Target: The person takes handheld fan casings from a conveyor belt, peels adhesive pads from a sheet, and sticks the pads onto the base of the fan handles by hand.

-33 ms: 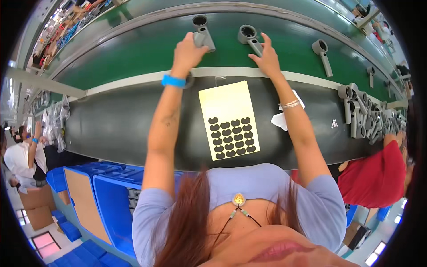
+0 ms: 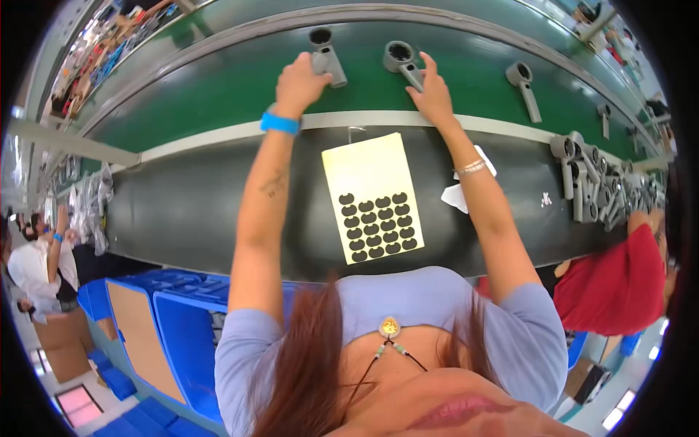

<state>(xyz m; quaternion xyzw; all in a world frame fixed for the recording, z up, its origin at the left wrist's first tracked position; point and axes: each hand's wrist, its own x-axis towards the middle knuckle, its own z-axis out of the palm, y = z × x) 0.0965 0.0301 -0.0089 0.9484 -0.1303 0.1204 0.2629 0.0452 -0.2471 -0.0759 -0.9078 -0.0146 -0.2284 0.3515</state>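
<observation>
On the green conveyor belt, my left hand (image 2: pixel 298 89) is closed round a grey piece (image 2: pixel 319 63) whose end shows at the fingertips; the rest is hidden. Just behind it lies a grey hair-dryer-shaped unit (image 2: pixel 334 67) with a round dark-mouthed head. A second such unit (image 2: pixel 398 54) rests to the right, its head pointing away from me. My right hand (image 2: pixel 435 96) is at its handle, thumb and index finger spread apart on either side. Nearer me, a yellow sticker sheet (image 2: pixel 364 164) with several rows of dark oval stickers lies on the black work surface (image 2: pixel 211 197).
More grey units (image 2: pixel 526 91) lie along the belt to the right. A heap of them (image 2: pixel 582 175) sits at the right end, near a red-sleeved person (image 2: pixel 611 284). White paper scraps (image 2: pixel 456 197) lie under my right forearm. Clear plastic bags (image 2: pixel 91 207) and blue bins (image 2: pixel 186 342) are at left.
The whole view shifts slightly left. My right hand's fingers sit a little closer to the second unit's head. The left hand still holds the grey piece, with less of it showing.
</observation>
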